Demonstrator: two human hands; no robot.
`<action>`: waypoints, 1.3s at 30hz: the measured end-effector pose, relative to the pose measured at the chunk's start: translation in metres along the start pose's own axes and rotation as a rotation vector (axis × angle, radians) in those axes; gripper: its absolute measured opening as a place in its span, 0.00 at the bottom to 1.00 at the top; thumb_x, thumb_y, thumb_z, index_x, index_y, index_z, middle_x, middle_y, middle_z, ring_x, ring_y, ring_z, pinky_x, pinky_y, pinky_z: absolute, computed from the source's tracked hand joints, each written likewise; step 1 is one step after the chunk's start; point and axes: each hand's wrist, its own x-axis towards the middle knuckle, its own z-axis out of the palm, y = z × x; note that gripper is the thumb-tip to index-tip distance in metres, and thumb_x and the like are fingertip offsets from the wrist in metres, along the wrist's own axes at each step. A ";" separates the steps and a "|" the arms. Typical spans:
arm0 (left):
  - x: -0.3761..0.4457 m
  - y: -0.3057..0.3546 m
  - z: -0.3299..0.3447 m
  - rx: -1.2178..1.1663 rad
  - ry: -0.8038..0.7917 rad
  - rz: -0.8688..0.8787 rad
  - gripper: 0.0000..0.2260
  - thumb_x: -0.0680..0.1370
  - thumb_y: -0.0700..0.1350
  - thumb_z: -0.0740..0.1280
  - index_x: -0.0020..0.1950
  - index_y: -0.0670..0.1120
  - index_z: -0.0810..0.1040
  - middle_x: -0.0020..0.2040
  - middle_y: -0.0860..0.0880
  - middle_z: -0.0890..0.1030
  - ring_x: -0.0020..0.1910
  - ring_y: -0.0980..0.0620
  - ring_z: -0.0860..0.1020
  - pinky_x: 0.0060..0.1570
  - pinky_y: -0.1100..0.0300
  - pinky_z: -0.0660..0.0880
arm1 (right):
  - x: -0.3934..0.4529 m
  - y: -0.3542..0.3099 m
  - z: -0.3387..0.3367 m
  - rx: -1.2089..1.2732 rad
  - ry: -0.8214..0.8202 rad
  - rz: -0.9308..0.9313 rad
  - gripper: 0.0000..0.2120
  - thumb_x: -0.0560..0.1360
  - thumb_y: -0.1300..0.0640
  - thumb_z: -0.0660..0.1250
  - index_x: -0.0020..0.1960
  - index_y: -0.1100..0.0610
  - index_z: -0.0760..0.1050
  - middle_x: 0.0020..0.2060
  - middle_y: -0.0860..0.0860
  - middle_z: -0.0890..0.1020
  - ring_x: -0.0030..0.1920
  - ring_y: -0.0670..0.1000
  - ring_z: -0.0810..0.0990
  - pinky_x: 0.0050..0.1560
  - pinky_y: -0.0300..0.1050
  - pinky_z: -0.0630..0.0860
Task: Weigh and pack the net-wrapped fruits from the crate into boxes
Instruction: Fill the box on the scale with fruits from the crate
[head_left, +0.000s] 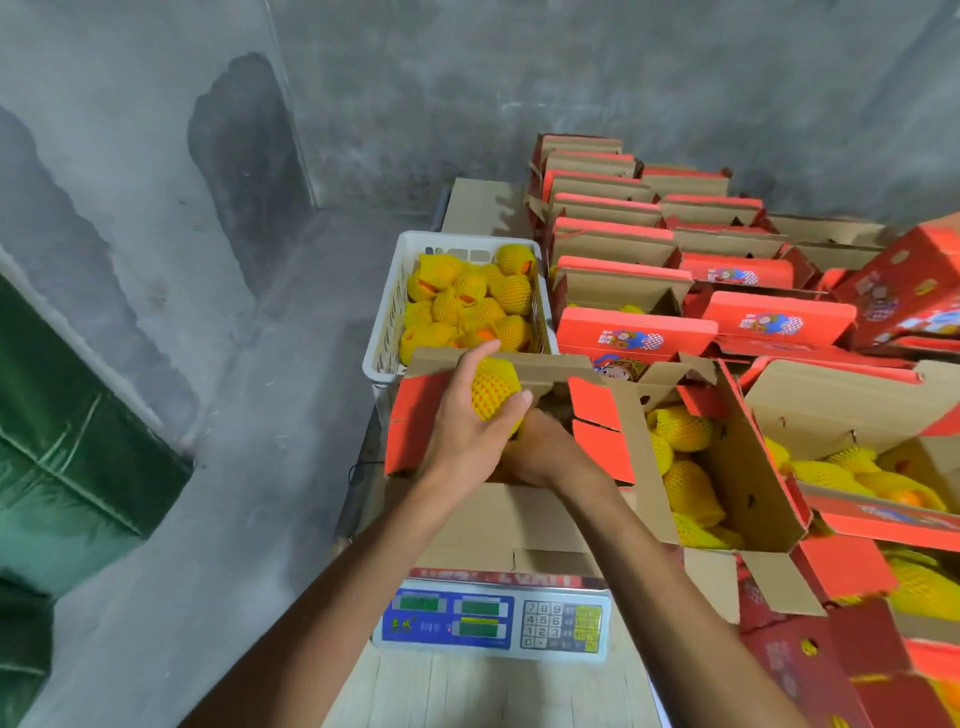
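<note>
I observe my left hand (470, 426) grasping a net-wrapped fruit (493, 387) over the open box (498, 512) on the scale (493, 616). Right hand (545, 452) reaches inside; grip indeterminable. Crate (387, 322) sits behind.

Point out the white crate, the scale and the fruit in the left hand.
white crate (382, 332), head view, left wall.
scale (491, 616), head view, front display panel.
fruit (493, 387), head view, yellow net between the fingers.
</note>
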 end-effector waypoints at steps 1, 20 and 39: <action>-0.001 -0.002 -0.001 0.002 -0.005 -0.001 0.27 0.78 0.44 0.73 0.76 0.53 0.69 0.70 0.58 0.71 0.61 0.73 0.68 0.60 0.80 0.62 | 0.004 0.000 0.003 -0.125 -0.039 0.040 0.27 0.77 0.51 0.69 0.74 0.53 0.70 0.69 0.58 0.77 0.68 0.61 0.75 0.67 0.56 0.74; -0.005 -0.004 -0.021 0.404 0.034 0.205 0.27 0.76 0.49 0.74 0.73 0.58 0.72 0.69 0.54 0.73 0.68 0.54 0.70 0.60 0.68 0.61 | -0.025 0.005 -0.025 -0.266 0.170 0.276 0.42 0.67 0.33 0.72 0.74 0.53 0.68 0.70 0.60 0.70 0.70 0.64 0.71 0.69 0.54 0.71; -0.005 -0.018 0.017 0.270 -0.214 0.014 0.20 0.76 0.48 0.76 0.67 0.48 0.78 0.66 0.51 0.78 0.67 0.53 0.74 0.62 0.61 0.69 | -0.069 0.036 -0.048 -0.016 0.608 0.223 0.30 0.79 0.39 0.66 0.72 0.59 0.71 0.64 0.62 0.74 0.65 0.65 0.75 0.64 0.57 0.73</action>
